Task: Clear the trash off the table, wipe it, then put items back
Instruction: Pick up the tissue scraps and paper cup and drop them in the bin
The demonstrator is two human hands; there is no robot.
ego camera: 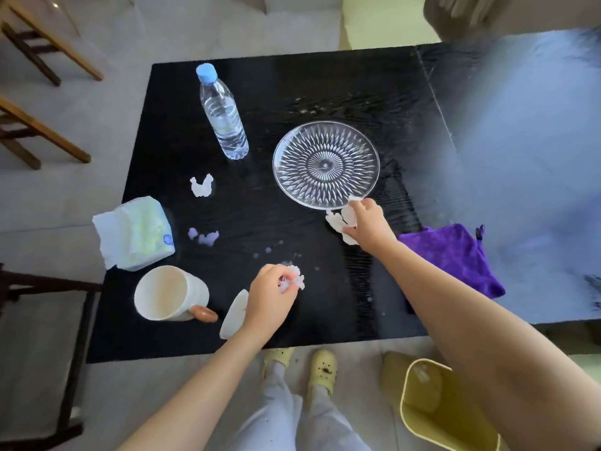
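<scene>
Of the crumpled white tissue scraps that are the trash here, a small wad is pinched in the curled fingers of the left hand near the front edge of the glossy black table. A bigger wad is gripped by the right hand, right at the near rim of the clear cut-glass round plate. Two more lie loose on the table, a white scrap and a lilac-tinted scrap. Both are left of and beyond the left hand and well apart from the right, so the left hand is the nearer. The pale yellow plastic bin stands on the floor at the near right, under the right forearm, so I judge the right hand's load has the shorter way to it. The rumpled purple cloth lies at the table's right side.
</scene>
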